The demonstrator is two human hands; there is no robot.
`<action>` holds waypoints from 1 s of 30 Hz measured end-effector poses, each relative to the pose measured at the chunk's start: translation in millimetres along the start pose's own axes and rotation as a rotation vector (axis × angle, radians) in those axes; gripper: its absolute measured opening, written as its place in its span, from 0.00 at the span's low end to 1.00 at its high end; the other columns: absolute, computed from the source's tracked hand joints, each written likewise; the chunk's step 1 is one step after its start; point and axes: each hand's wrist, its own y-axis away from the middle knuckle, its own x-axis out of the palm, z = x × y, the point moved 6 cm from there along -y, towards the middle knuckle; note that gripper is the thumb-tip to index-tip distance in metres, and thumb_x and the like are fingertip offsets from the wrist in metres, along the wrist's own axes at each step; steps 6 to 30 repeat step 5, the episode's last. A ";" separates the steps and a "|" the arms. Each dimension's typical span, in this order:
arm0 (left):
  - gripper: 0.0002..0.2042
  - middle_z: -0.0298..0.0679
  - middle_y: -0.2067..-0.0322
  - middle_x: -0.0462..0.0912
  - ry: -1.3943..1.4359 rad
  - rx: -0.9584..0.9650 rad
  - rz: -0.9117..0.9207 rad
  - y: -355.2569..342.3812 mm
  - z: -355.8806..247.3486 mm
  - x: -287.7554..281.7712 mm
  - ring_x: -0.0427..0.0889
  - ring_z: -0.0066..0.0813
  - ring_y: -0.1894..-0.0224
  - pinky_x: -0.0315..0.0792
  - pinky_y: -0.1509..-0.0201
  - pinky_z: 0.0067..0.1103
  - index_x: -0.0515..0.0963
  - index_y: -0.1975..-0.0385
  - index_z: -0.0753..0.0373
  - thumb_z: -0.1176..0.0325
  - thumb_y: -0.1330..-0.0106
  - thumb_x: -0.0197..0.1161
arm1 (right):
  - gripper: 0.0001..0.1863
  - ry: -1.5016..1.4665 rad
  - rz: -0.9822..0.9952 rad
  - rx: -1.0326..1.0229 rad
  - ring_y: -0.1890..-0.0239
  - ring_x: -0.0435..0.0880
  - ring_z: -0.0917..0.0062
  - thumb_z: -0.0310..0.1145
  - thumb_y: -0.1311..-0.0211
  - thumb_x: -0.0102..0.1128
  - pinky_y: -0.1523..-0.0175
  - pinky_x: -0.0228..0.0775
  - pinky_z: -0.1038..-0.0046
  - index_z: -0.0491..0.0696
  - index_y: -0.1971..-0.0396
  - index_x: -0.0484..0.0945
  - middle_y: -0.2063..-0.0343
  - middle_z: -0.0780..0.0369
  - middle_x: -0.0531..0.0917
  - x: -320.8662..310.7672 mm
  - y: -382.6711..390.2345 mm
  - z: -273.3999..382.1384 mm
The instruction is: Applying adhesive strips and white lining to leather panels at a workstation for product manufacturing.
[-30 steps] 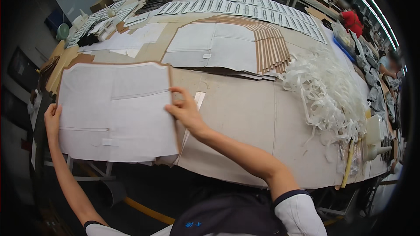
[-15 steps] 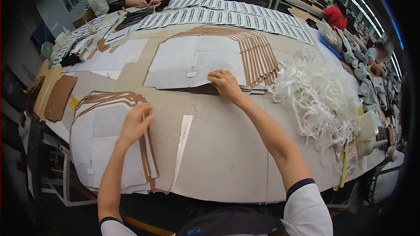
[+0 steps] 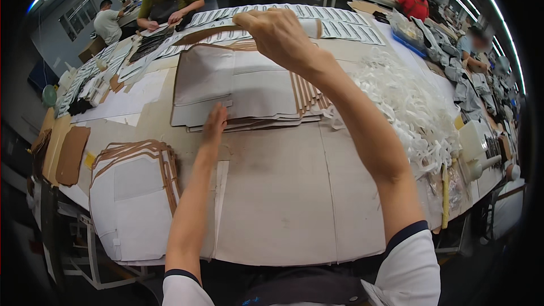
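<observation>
My right hand (image 3: 277,34) is raised over the far part of the table, its fingers closed on the edge of a white panel with a brown side (image 3: 207,35). The panel is curled and seen nearly edge-on, partly hidden behind the hand. Beneath it lies a fanned stack of white, brown-edged panels (image 3: 258,88). My left hand (image 3: 215,122), a little blurred, is at the near edge of that stack with its fingers stretched out, holding nothing I can see. A second stack of similar panels (image 3: 141,192) lies at the near left.
A heap of white ribbon strips (image 3: 411,113) lies to the right, beside a white plastic container (image 3: 473,140) and a yellow stick (image 3: 445,195). Brown pieces (image 3: 73,156) rest at the left edge. Across the table, a person (image 3: 164,3) works near rows of white pieces (image 3: 351,33).
My right hand has risen away from the stack with a panel in it. My left hand has moved from the near-left stack to the far stack's near edge. The view has shifted slightly.
</observation>
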 end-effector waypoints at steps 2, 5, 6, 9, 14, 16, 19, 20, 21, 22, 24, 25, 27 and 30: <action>0.30 0.47 0.33 0.68 0.355 -0.087 0.009 9.6 3.8 -17.3 0.67 0.41 0.31 0.64 0.29 0.34 0.62 0.30 0.62 0.46 0.23 0.46 | 0.03 0.021 0.054 -0.043 0.75 0.82 0.58 0.19 0.51 0.57 0.70 0.73 0.62 0.42 0.77 0.73 0.78 0.55 0.81 -64.4 14.8 40.9; 0.38 0.50 0.28 0.59 0.773 0.142 0.328 34.7 -33.0 2.8 0.59 0.47 0.26 0.53 0.23 0.39 0.54 0.27 0.61 0.38 0.26 0.45 | 0.05 0.074 0.093 -0.015 0.72 0.85 0.63 0.19 0.53 0.58 0.68 0.75 0.65 0.45 0.75 0.73 0.75 0.56 0.82 -123.4 62.1 77.5; 0.38 0.50 0.28 0.59 0.773 0.142 0.328 34.7 -33.0 2.8 0.59 0.47 0.26 0.53 0.23 0.39 0.54 0.27 0.61 0.38 0.26 0.45 | 0.05 0.074 0.093 -0.015 0.72 0.85 0.63 0.19 0.53 0.58 0.68 0.75 0.65 0.45 0.75 0.73 0.75 0.56 0.82 -123.4 62.1 77.5; 0.38 0.50 0.28 0.59 0.773 0.142 0.328 34.7 -33.0 2.8 0.59 0.47 0.26 0.53 0.23 0.39 0.54 0.27 0.61 0.38 0.26 0.45 | 0.05 0.074 0.093 -0.015 0.72 0.85 0.63 0.19 0.53 0.58 0.68 0.75 0.65 0.45 0.75 0.73 0.75 0.56 0.82 -123.4 62.1 77.5; 0.38 0.50 0.28 0.59 0.773 0.142 0.328 34.7 -33.0 2.8 0.59 0.47 0.26 0.53 0.23 0.39 0.54 0.27 0.61 0.38 0.26 0.45 | 0.05 0.074 0.093 -0.015 0.72 0.85 0.63 0.19 0.53 0.58 0.68 0.75 0.65 0.45 0.75 0.73 0.75 0.56 0.82 -123.4 62.1 77.5; 0.38 0.50 0.28 0.59 0.773 0.142 0.328 34.7 -33.0 2.8 0.59 0.47 0.26 0.53 0.23 0.39 0.54 0.27 0.61 0.38 0.26 0.45 | 0.05 0.074 0.093 -0.015 0.72 0.85 0.63 0.19 0.53 0.58 0.68 0.75 0.65 0.45 0.75 0.73 0.75 0.56 0.82 -123.4 62.1 77.5; 0.38 0.50 0.28 0.59 0.773 0.142 0.328 34.7 -33.0 2.8 0.59 0.47 0.26 0.53 0.23 0.39 0.54 0.27 0.61 0.38 0.26 0.45 | 0.05 0.074 0.093 -0.015 0.72 0.85 0.63 0.19 0.53 0.58 0.68 0.75 0.65 0.45 0.75 0.73 0.75 0.56 0.82 -123.4 62.1 77.5; 0.38 0.50 0.28 0.59 0.773 0.142 0.328 34.7 -33.0 2.8 0.59 0.47 0.26 0.53 0.23 0.39 0.54 0.27 0.61 0.38 0.26 0.45 | 0.05 0.074 0.093 -0.015 0.72 0.85 0.63 0.19 0.53 0.58 0.68 0.75 0.65 0.45 0.75 0.73 0.75 0.56 0.82 -123.4 62.1 77.5; 0.38 0.50 0.28 0.59 0.773 0.142 0.328 34.7 -33.0 2.8 0.59 0.47 0.26 0.53 0.23 0.39 0.54 0.27 0.61 0.38 0.26 0.45 | 0.05 0.074 0.093 -0.015 0.72 0.85 0.63 0.19 0.53 0.58 0.68 0.75 0.65 0.45 0.75 0.73 0.75 0.56 0.82 -123.4 62.1 77.5; 0.38 0.50 0.28 0.59 0.773 0.142 0.328 34.7 -33.0 2.8 0.59 0.47 0.26 0.53 0.23 0.39 0.54 0.27 0.61 0.38 0.26 0.45 | 0.05 0.074 0.093 -0.015 0.72 0.85 0.63 0.19 0.53 0.58 0.68 0.75 0.65 0.45 0.75 0.73 0.75 0.56 0.82 -123.4 62.1 77.5; 0.38 0.50 0.28 0.59 0.773 0.142 0.328 34.7 -33.0 2.8 0.59 0.47 0.26 0.53 0.23 0.39 0.54 0.27 0.61 0.38 0.26 0.45 | 0.05 0.074 0.093 -0.015 0.72 0.85 0.63 0.19 0.53 0.58 0.68 0.75 0.65 0.45 0.75 0.73 0.75 0.56 0.82 -123.4 62.1 77.5; 0.38 0.50 0.28 0.59 0.773 0.142 0.328 34.7 -33.0 2.8 0.59 0.47 0.26 0.53 0.23 0.39 0.54 0.27 0.61 0.38 0.26 0.45 | 0.05 0.074 0.093 -0.015 0.72 0.85 0.63 0.19 0.53 0.58 0.68 0.75 0.65 0.45 0.75 0.73 0.75 0.56 0.82 -123.4 62.1 77.5; 0.38 0.50 0.28 0.59 0.773 0.142 0.328 34.7 -33.0 2.8 0.59 0.47 0.26 0.53 0.23 0.39 0.54 0.27 0.61 0.38 0.26 0.45 | 0.05 0.074 0.093 -0.015 0.72 0.85 0.63 0.19 0.53 0.58 0.68 0.75 0.65 0.45 0.75 0.73 0.75 0.56 0.82 -123.4 62.1 77.5; 0.38 0.50 0.28 0.59 0.773 0.142 0.328 34.7 -33.0 2.8 0.59 0.47 0.26 0.53 0.23 0.39 0.54 0.27 0.61 0.38 0.26 0.45 | 0.05 0.074 0.093 -0.015 0.72 0.85 0.63 0.19 0.53 0.58 0.68 0.75 0.65 0.45 0.75 0.73 0.75 0.56 0.82 -123.4 62.1 77.5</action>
